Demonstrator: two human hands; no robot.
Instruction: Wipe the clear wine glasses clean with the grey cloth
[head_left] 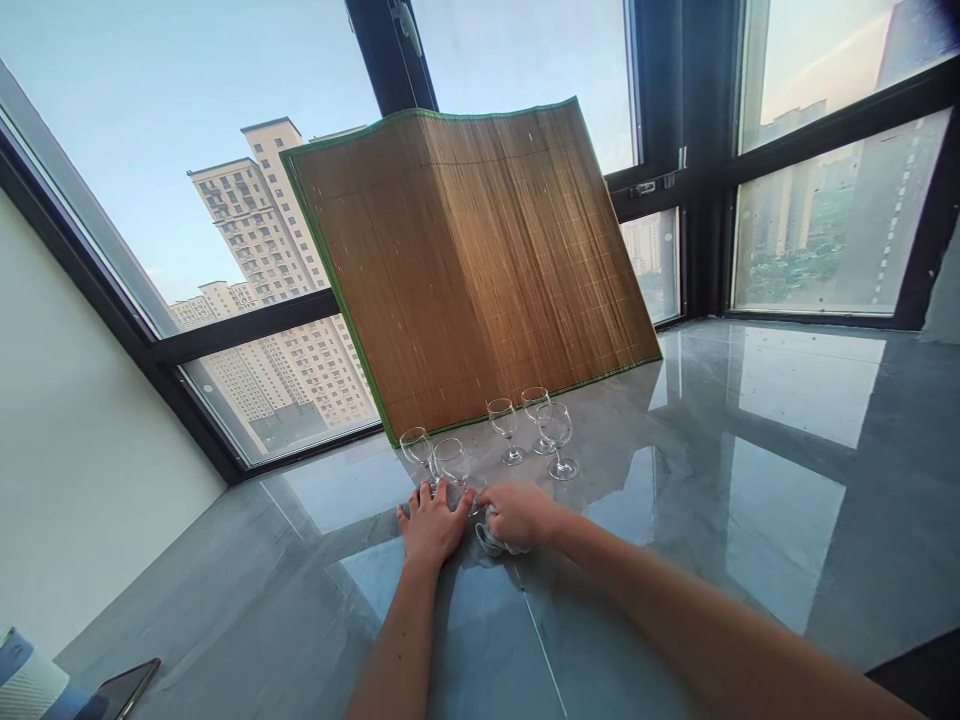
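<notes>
My left hand lies palm down on the grey surface, its fingers spread. Its fingertips reach the lower part of a clear wine glass; whether they press on its foot is hard to see. Behind that stands another wine glass, partly covered by the first. Close beside, my right hand is closed round a crumpled grey cloth held against the surface near the glass foot. To the right are three more upright stemmed glasses: one wine glass, a front one and a rear one.
A brown slatted bamboo mat with green edging leans against the window behind the glasses. The glossy grey tiled ledge spreads around my arms. A phone and a white-and-blue roll-like object sit at lower left.
</notes>
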